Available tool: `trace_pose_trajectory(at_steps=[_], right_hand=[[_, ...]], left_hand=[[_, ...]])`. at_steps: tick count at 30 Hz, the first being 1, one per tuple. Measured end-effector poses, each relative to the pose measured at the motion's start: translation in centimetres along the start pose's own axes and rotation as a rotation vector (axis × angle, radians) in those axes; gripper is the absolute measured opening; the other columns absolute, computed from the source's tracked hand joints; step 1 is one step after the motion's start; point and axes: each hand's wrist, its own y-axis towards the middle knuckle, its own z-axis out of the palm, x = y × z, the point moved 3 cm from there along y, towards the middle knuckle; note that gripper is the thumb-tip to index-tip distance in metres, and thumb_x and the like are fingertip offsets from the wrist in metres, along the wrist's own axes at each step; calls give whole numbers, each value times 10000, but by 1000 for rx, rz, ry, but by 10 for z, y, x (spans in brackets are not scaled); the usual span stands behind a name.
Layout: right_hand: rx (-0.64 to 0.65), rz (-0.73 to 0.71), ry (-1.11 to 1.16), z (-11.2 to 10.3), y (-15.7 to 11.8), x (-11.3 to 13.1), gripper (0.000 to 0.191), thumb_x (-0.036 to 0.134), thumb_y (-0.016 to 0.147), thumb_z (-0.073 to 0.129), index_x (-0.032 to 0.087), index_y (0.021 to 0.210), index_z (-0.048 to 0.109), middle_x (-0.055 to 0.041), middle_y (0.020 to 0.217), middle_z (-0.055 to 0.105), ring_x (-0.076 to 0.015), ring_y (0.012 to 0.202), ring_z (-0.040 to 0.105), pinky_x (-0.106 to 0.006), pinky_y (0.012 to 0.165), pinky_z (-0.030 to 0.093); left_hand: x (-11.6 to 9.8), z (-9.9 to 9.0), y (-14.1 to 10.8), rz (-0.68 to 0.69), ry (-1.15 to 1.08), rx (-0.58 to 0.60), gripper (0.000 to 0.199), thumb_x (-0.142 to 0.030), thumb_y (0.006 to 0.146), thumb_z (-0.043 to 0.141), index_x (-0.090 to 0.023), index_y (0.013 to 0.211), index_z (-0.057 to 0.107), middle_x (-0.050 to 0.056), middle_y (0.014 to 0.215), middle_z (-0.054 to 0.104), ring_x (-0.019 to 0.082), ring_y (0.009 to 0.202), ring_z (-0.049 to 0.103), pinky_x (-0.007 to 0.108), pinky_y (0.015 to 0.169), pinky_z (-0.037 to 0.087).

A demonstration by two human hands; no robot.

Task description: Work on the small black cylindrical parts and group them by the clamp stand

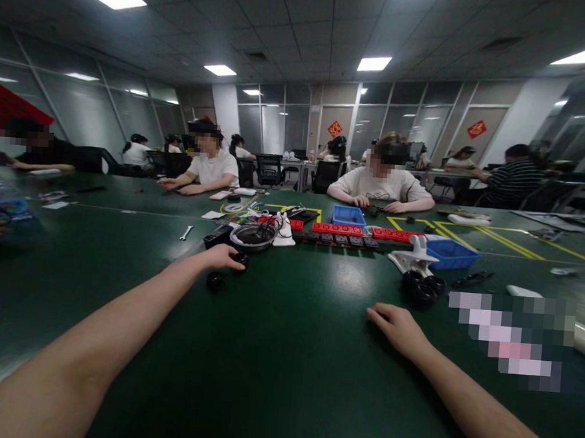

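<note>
My left hand (224,257) reaches far forward on the green table (273,351). Its fingers are closed around a small round black part (241,261), whose exact kind I cannot make out. A similar round black part (215,280) lies just below that hand on the table. My right hand (399,325) rests on the tabletop with its fingers curled together, and nothing shows in them. Beyond it to the upper right sits a cluster of round black parts (422,289), apart from the hand.
A metal bowl (252,237) stands behind my left hand, beside a white clip stand (284,232). Red power strips (336,229) run across the middle. Blue bins (349,216) and a second white clip (414,257) are near. A wrench (186,233) lies left. People sit opposite.
</note>
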Motion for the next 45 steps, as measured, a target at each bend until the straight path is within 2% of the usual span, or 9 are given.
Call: trace_pose_trajectory(at_steps=[8, 13, 18, 23, 26, 31, 33, 37, 45], right_hand=[[-16, -11, 0, -2, 0, 2, 356, 409, 790, 318, 178, 633, 540, -25, 640, 565, -151, 604, 505, -229, 544, 337], [-43, -5, 35, -3, -3, 1, 363, 396, 794, 304, 176, 635, 543, -23, 621, 556, -153, 602, 504, -236, 552, 339], [-103, -13, 125, -6, -7, -6, 290, 316, 793, 296, 179, 736, 545, -13, 644, 547, -148, 632, 504, -243, 591, 357], [-146, 52, 214, -10, -5, -22, 283, 117, 657, 392, 169, 924, 468, -10, 747, 541, -128, 643, 489, -250, 627, 373], [52, 3, 332, -12, -7, -19, 430, 66, 586, 444, 147, 1008, 436, -33, 856, 539, -128, 695, 491, -255, 657, 388], [370, -80, 463, -14, -17, 5, 747, 159, 573, 604, 205, 1235, 260, -45, 1059, 485, -177, 894, 476, -310, 779, 368], [405, -110, 474, -14, -18, 13, 708, 192, 566, 635, 206, 1205, 329, -41, 1062, 488, -193, 934, 463, -320, 805, 354], [406, -164, 382, -12, -15, 20, 382, 247, 574, 647, 176, 938, 559, -17, 909, 539, -195, 868, 483, -312, 759, 365], [302, -119, 367, -3, -5, 20, 323, 294, 549, 662, 151, 825, 574, 8, 774, 549, -162, 746, 504, -255, 648, 377]], left_hand=[[-100, 38, 0, 192, -9, 86, 520, -520, 494, 616, -199, 903, 613, 6, 867, 624, 190, 786, 550, 208, 628, 371], [-189, 77, -24, 429, -66, 200, 555, -542, 508, 605, -211, 953, 588, 7, 892, 614, 172, 779, 555, 200, 599, 383], [-244, 110, -54, 638, -21, 117, 526, -605, 541, 542, -206, 877, 608, 23, 811, 606, 188, 744, 547, 238, 604, 388], [-250, 113, -71, 703, -111, 43, 682, -618, 513, 557, -227, 1069, 503, 57, 1031, 516, 221, 901, 497, 290, 728, 395], [-245, 110, -74, 729, -221, 27, 743, -562, 521, 600, -225, 1156, 413, 69, 1109, 462, 215, 955, 468, 301, 779, 385], [-241, 114, -76, 833, -337, 30, 506, -419, 601, 623, -217, 1050, 508, 36, 980, 537, 174, 892, 492, 276, 772, 382], [-240, 116, -75, 827, -372, 17, 439, -388, 625, 615, -210, 1017, 530, 32, 946, 549, 168, 868, 499, 268, 749, 384], [-240, 117, -72, 814, -396, 14, 405, -358, 633, 616, -207, 1001, 540, 27, 921, 556, 165, 844, 504, 263, 725, 385], [-232, 113, -64, 831, -406, -32, 372, -332, 646, 610, -204, 988, 543, 27, 948, 562, 164, 875, 502, 276, 787, 371]])
